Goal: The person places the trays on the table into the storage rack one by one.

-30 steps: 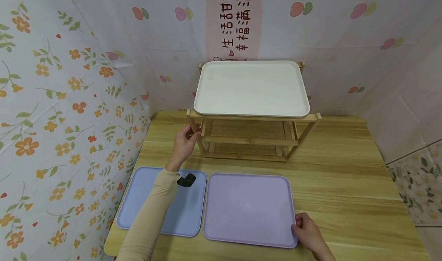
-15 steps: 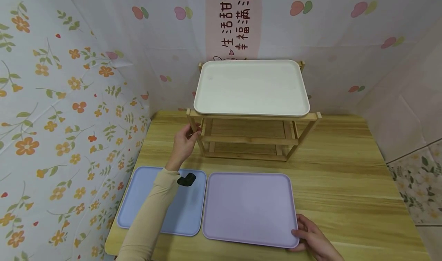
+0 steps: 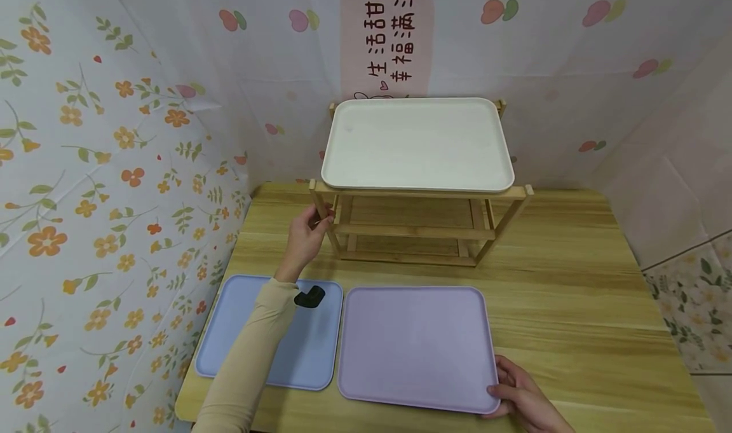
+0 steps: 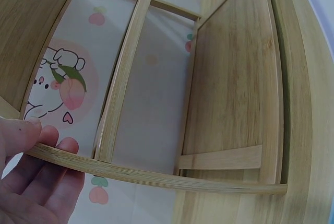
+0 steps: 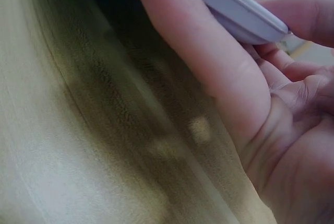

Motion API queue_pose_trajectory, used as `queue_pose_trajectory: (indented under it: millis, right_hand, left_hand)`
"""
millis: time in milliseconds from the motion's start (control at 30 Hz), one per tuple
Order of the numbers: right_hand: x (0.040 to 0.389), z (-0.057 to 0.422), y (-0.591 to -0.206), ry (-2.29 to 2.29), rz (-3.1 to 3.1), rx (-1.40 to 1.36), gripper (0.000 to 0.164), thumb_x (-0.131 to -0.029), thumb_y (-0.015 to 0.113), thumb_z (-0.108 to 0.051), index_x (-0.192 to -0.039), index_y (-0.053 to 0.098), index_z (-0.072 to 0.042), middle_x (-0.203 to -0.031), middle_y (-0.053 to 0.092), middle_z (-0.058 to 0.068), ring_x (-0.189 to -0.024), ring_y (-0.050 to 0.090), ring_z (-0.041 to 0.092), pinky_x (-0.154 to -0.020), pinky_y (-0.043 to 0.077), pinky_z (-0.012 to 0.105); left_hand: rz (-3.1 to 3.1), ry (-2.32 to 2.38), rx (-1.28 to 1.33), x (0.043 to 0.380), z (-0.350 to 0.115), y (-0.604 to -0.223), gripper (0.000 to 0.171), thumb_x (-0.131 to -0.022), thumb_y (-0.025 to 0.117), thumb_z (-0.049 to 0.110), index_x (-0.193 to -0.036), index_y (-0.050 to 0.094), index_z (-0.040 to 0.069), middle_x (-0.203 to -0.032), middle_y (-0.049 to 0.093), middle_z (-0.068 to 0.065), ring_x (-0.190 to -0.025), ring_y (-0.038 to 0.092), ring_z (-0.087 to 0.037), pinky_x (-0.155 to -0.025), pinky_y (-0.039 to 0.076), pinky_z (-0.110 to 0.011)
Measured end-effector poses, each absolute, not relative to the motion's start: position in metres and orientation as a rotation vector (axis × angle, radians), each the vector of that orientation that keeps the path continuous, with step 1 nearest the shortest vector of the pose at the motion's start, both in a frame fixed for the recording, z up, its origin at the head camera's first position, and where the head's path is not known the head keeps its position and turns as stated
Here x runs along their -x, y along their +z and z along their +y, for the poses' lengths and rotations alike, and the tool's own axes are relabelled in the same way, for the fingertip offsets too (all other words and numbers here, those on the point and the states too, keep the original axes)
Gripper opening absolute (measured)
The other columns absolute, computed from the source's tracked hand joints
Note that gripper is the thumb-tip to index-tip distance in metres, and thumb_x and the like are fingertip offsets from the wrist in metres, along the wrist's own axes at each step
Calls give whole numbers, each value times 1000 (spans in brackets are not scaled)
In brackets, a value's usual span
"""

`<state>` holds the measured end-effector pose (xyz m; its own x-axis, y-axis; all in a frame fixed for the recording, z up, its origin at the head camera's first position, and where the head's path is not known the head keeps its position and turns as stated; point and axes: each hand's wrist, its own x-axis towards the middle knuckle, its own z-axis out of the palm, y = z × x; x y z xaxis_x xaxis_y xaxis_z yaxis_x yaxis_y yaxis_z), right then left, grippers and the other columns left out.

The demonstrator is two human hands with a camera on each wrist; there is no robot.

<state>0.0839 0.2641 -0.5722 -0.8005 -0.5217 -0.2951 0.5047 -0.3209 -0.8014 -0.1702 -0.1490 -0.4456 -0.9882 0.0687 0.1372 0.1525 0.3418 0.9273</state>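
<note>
My left hand (image 3: 305, 236) grips the left front post of a wooden rack (image 3: 414, 232); in the left wrist view its fingers (image 4: 60, 182) curl round that slat. A white tray (image 3: 417, 144) lies across the top of the rack. At the front, my right hand (image 3: 520, 391) pinches the right edge of a purple tray (image 3: 414, 350), thumb on top and fingers underneath. The right wrist view shows the tray's rim (image 5: 242, 12) raised off the table at that corner. A blue tray (image 3: 309, 350) lies to the left, partly covered by my left sleeve (image 3: 246, 357).
The wood-grain table (image 3: 583, 306) extends right of the rack and the purple tray. Behind the rack hangs a printed white cloth (image 3: 274, 58), and a floral cloth (image 3: 114, 229) runs along the left side. The rack's lower shelves hold no trays.
My right hand has slid its fingers under the purple tray's right edge, and that side has lifted slightly and shifted a little right. The left hand stays on the rack post.
</note>
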Motion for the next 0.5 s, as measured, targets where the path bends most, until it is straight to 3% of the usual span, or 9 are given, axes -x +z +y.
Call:
queue_pose_trajectory:
  millis: [100, 500]
  right_hand:
    - [-83, 265, -571, -2167, 1240, 91, 50, -93, 40, 13, -128, 47, -23, -124, 63, -2, -108, 64, 29, -79, 53, 58]
    - [-80, 271, -556, -2228, 1123, 128, 58, -94, 35, 14, -133, 49, -25, -129, 61, -1, -112, 63, 28, -81, 55, 51]
  left_hand:
    - [-2506, -1769, 206, 170, -149, -445, 26, -96, 58, 7, -120, 60, -2, -114, 65, -22, -112, 62, -33, -98, 51, -46]
    - [-2527, -1784, 214, 163, -145, -428, 28, -96, 55, 1, -122, 57, -9, -117, 62, -30, -116, 60, -39, -99, 50, -47]
